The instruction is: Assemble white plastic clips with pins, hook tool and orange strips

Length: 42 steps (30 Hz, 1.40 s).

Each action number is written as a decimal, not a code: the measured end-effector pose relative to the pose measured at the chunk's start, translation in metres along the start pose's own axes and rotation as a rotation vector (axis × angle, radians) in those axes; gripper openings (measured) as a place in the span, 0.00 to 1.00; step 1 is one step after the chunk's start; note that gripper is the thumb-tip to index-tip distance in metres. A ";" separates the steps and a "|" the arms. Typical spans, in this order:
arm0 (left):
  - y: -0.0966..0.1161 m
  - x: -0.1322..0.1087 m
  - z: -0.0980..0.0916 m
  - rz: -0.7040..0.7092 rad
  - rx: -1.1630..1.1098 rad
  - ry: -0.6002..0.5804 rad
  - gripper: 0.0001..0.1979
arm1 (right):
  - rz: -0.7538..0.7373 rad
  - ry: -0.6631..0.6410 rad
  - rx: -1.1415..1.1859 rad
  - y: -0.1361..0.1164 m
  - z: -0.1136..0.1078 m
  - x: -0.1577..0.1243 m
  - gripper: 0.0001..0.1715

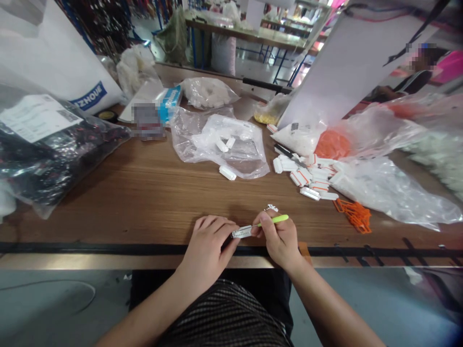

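Your left hand (209,243) has its fingers narrowly closed on a white block (241,232), held over the near edge of the wood-grained counter (144,193), between your hands. Your right-hand (281,238) fingers pinch a tool (278,219): smooth lime-green handle, thin shaft pointing to 9 o'clock at the block's right end. Tip contact cannot be told. The block is slim, hard-looking, with a row of small dark marks.

Measured from the block, 12 o'clock straight ahead of you: small white bits (271,207) between 1 and 2, just beyond your right hand; farther out that way, a pile (314,174) of white blocks, some orange-edged. Thin orange frames (356,218), heaped, near 3. Crinkled clear bag (184,137) near 12. Glossy, dark-filled bag (54,159) at 10.
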<state>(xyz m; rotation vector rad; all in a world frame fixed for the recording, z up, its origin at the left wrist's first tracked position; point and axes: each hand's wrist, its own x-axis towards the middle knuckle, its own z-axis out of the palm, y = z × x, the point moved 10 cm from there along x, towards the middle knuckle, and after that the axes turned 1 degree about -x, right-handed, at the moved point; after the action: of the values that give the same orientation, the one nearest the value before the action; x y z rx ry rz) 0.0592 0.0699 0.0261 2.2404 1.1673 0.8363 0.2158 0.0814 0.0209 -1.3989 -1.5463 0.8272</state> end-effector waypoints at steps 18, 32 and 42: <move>-0.001 -0.001 0.001 -0.001 0.007 -0.006 0.06 | -0.068 0.023 -0.111 -0.008 -0.001 -0.009 0.24; -0.001 -0.001 0.001 -0.008 -0.019 0.000 0.06 | -0.105 0.042 -0.123 -0.012 0.000 -0.010 0.23; -0.001 -0.001 0.000 -0.002 -0.014 0.009 0.07 | -0.093 0.029 -0.076 -0.011 0.000 -0.010 0.24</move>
<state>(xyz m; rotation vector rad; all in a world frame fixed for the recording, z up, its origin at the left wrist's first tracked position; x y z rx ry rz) 0.0583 0.0694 0.0246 2.2261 1.1633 0.8519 0.2117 0.0697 0.0290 -1.3761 -1.6226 0.6951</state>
